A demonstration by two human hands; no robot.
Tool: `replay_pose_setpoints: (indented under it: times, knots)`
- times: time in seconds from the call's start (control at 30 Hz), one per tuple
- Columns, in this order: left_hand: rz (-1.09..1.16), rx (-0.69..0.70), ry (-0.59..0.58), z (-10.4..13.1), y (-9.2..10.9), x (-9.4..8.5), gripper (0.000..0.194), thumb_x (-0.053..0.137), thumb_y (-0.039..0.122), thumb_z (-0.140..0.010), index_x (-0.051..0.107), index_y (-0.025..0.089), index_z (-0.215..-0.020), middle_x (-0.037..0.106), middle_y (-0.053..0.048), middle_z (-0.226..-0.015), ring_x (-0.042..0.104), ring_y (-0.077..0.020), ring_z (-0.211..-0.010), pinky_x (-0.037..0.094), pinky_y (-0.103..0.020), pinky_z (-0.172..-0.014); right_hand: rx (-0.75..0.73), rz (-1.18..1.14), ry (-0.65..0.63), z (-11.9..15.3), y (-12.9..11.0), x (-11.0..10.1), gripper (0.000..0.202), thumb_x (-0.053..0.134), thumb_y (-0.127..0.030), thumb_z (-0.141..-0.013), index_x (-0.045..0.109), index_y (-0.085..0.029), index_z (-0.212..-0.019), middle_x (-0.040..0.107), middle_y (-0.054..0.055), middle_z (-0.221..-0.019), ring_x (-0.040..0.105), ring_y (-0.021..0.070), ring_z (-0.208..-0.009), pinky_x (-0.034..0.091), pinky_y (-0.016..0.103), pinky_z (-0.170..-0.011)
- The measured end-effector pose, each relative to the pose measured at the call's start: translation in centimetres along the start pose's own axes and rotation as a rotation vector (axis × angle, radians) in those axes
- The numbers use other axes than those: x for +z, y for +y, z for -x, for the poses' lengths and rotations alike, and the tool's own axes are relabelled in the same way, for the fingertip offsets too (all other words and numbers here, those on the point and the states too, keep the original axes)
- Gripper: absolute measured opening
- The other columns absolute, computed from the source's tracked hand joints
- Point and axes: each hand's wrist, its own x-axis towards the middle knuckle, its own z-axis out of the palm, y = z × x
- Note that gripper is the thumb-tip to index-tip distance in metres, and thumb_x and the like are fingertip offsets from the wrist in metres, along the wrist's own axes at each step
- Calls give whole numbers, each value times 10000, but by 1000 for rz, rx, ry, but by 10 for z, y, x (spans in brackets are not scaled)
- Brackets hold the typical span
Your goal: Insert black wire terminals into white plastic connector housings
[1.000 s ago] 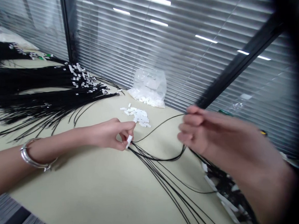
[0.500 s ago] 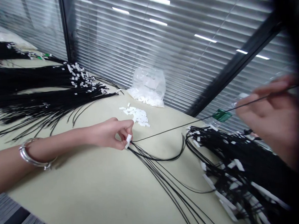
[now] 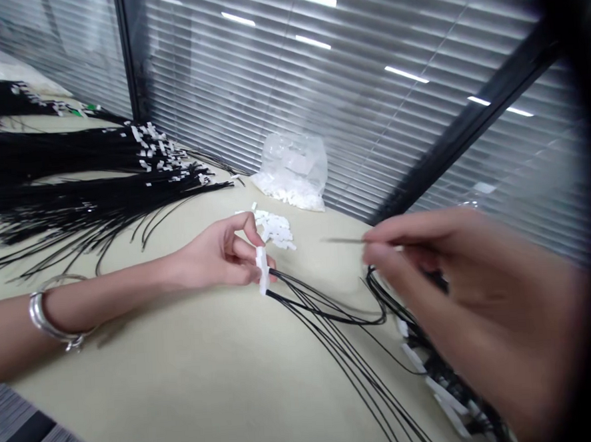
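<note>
Between the thumb and fingers of my left hand (image 3: 227,252) is a white connector (image 3: 263,271), held near the table's middle. Several black wires (image 3: 321,306) run out of its right side and trail toward the lower right. My right hand (image 3: 460,291), blurred, pinches a thin dark wire (image 3: 344,240) whose tip points left toward the connector, with a gap between them. A small pile of loose white pieces (image 3: 276,230) lies just behind my left hand.
Bundles of black wires with white ends (image 3: 81,154) cover the left of the table (image 3: 185,381). A clear bag of white pieces (image 3: 295,171) stands by the window blinds. More wires with white connectors (image 3: 451,398) lie at the right, partly behind my right hand.
My right hand has come left and nearer the connector, and the long taut wire no longer shows between the hands. My left hand has turned the connector, so more of it shows.
</note>
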Motion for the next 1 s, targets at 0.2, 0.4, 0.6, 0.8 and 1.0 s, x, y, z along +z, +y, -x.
replay_pose_setpoints:
  times: [0.2,0.4,0.6,0.8,1.0]
  knots:
    - [-50,12,-13,7,9,11,325,621,-9,-687,400,200,-802,755,-6,-744,704,-174,-777,564,-283,-664,-87,-10,-90,3,-17,26,57,543,-152,-846,564,-204,-834,567,-34,-705,472,89,-629,367,246,-620]
    - [-48,29,-65,9,12,16,331,606,-16,-688,400,212,-810,747,-3,-763,701,-175,-758,555,-317,-674,-126,1,-61,2,-14,30,88,542,-123,-839,549,-199,-795,585,-14,-717,494,111,-653,385,257,-649]
    - [-40,16,-92,9,15,19,340,595,-41,-671,404,211,-798,737,15,-747,695,-163,-718,538,-324,-677,-215,16,-58,2,-15,33,110,562,-74,-810,538,-181,-817,606,-9,-750,508,111,-677,397,262,-674]
    - [-31,14,-96,9,15,18,340,595,-43,-664,406,207,-794,735,8,-755,692,-165,-724,532,-320,-675,-222,32,-43,4,-14,34,105,567,-73,-807,542,-175,-820,605,-6,-746,501,113,-684,394,263,-678]
    - [-42,10,-96,8,16,19,335,594,-42,-664,406,204,-793,733,8,-737,691,-165,-717,527,-320,-676,-257,58,-28,4,-14,35,109,569,-67,-806,553,-172,-825,607,-9,-733,489,113,-669,396,261,-670]
